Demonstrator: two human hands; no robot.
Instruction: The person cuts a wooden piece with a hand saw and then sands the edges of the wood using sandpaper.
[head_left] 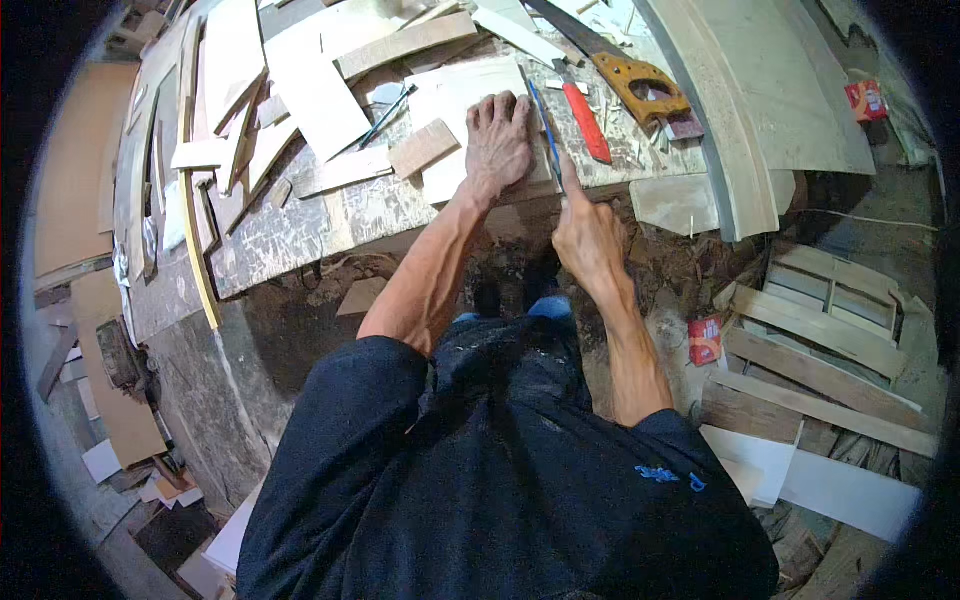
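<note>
From the head camera, take a clock face centred on the left hand (500, 145), with twelve pointing away from the person. That hand lies on a pale flat board (450, 95), fingers spread a little and pressing down; it has nothing gripped. The board sits beneath it on the white-smeared workbench (290, 245), close to the front edge.

The right hand (590, 240) comes in between four and five o'clock. Its index finger stretches forward along a slim blue tool (545, 125) at three o'clock, lying by the board's right margin, while the other fingers are curled in. The grip looks closed on the tool's near end — the thumb and palm side are hidden, so how tight it is I cannot tell. Whether the tool is a pencil or a narrow blade I cannot tell either.

The step in hand, as I judge it, is working along that margin: left hand steadying, right hand guiding. The next move would call for firm pressure from the left hand, its fingers kept clear of the line, and an even stroke led by the index finger.

Further out at three o'clock lies a red utility knife (587, 122); past it, towards two, a handsaw (640, 85) with a yellow-brown handle — and at nine, a small wood offcut (424, 148)
</note>
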